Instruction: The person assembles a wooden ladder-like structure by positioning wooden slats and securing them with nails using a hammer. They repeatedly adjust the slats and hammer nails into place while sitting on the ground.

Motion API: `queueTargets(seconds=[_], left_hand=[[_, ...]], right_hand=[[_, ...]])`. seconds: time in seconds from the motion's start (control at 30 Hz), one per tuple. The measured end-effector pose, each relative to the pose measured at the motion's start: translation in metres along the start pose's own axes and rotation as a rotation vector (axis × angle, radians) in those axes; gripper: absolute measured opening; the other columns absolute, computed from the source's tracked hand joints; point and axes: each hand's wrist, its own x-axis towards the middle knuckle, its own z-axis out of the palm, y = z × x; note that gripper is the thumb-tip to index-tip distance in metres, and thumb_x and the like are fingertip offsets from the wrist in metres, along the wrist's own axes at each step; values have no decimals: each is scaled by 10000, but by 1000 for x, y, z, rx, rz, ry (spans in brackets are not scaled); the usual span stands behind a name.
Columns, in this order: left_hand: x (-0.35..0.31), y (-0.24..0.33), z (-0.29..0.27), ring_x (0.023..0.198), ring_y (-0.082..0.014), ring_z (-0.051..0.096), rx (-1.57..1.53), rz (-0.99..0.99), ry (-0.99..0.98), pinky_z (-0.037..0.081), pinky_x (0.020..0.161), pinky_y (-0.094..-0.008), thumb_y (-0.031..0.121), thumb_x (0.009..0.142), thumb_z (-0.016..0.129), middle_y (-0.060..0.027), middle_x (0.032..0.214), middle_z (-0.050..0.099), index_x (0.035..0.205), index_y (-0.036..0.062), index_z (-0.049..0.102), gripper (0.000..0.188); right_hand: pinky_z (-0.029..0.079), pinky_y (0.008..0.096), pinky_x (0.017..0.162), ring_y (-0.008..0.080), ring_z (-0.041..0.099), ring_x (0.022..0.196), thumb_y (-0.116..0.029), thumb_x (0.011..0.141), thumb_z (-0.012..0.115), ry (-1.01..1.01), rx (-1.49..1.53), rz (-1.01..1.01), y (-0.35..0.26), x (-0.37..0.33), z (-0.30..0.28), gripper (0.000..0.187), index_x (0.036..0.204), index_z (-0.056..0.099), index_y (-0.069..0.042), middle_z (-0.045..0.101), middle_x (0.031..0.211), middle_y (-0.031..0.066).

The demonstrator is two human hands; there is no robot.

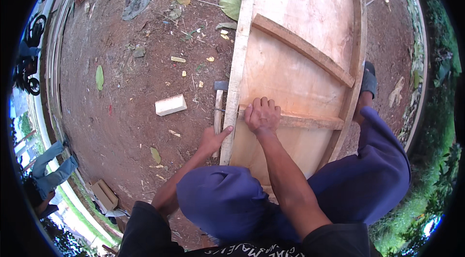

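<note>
The left hand (213,140) lies across the handle of a hammer (218,117) beside the plywood panel's (293,85) left rail (237,68); whether its hidden fingers grip, I cannot tell. The right hand (262,115) grasps the lower crosspiece (312,122) near that rail. Well to the left sits a cardboard box (103,195), contents unclear.

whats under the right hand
The right hand lies over the left end of the lower wooden crosspiece, with the plywood panel visible around it. Anything directly beneath the hand is covered.
</note>
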Motion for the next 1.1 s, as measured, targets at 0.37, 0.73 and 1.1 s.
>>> queueTargets(seconds=[0.37, 0.73, 1.1], left_hand=[[38, -53, -7, 674, -397, 670, 251, 263, 334, 495, 635, -489, 597, 997, 517, -231, 665, 643, 781, -29, 668, 679], [-77, -36, -12, 611, -339, 660, -835, 400, 453, 498, 573, -450, 484, 1047, 473, -187, 698, 664, 873, -3, 669, 553], [-83, -80, 17, 901, -386, 681, -78, 140, 558, 562, 767, -480, 628, 852, 681, -201, 944, 653, 1079, -29, 624, 697]], right_hand=[[486, 469, 829, 330, 625, 915, -177, 964, 587, 219, 436, -305, -9, -24, -12, 211, 1079, 649, -12, 654, 949, 167], [504, 311, 882, 176, 643, 976, -280, 1063, 520, -895, 1054, -2, -138, -69, -26, 352, 1170, 637, 34, 676, 1081, 119], [555, 374, 519, 216, 663, 609, -346, 1010, 539, -1039, -730, -322, -201, 71, -143, 394, 968, 576, 44, 620, 725, 112]])
